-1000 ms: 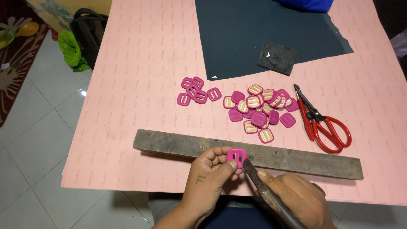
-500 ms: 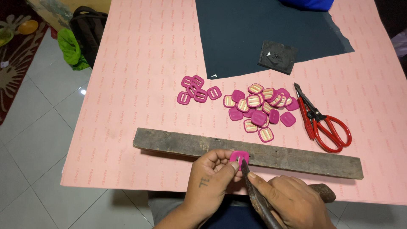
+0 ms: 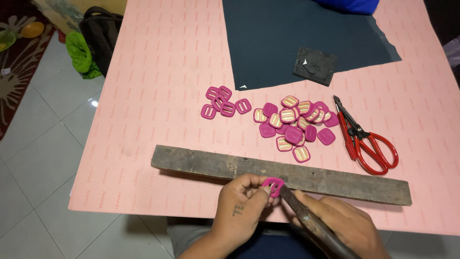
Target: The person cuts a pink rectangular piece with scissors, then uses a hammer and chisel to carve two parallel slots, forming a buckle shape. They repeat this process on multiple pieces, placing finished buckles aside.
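My left hand (image 3: 239, 204) pinches a magenta plastic buckle (image 3: 273, 185) at the near edge of a long weathered wooden plank (image 3: 201, 165). My right hand (image 3: 347, 225) grips a dark, worn metal tool (image 3: 311, 223) whose tip touches the buckle. Beyond the plank lies a heap of magenta buckles with cream bars (image 3: 294, 125). To its left is a smaller cluster of plain magenta buckles (image 3: 221, 102).
Red-handled scissors (image 3: 366, 139) lie to the right of the heap on the pink sheet (image 3: 158, 86) covering the table. A dark grey sheet (image 3: 287, 33) with a small black piece (image 3: 315, 65) lies at the back. A bag with green cloth (image 3: 88, 45) sits on the tiled floor at left.
Both hands have shifted slightly away from me along the plank with the buckle and tool held between them. Everything else on the table is unmoved.
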### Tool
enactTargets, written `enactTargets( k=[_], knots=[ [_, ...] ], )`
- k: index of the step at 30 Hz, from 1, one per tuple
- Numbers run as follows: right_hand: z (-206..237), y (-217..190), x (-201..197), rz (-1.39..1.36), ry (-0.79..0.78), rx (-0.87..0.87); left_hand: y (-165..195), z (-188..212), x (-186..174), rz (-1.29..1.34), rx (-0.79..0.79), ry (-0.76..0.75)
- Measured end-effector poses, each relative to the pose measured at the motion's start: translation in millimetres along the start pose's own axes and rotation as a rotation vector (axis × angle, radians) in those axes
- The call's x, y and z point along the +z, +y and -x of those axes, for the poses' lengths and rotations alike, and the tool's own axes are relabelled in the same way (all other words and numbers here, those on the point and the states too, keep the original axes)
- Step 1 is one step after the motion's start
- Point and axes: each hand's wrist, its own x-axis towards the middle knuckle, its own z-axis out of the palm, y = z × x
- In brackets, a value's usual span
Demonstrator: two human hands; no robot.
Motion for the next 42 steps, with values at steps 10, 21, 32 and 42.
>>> enactTargets(
  k=[10, 21, 32, 42],
  knots=[
    [7, 1, 7, 0.142, 0.11, -0.161, 10, 0, -6, 0.08, -0.065, -0.051],
    [-8, -11, 5, 0.189, 0.092, -0.356, 20, 2, -3, 0.04, -0.179, -0.022],
    [4, -3, 17, 0.273, 0.055, -0.249, 6, 2, -4, 0.026, -0.091, -0.026],
    [3, 4, -2, -0.177, -0.117, -0.002, -7, 8, -2, 0.006, 0.008, -0.127]
  ],
)
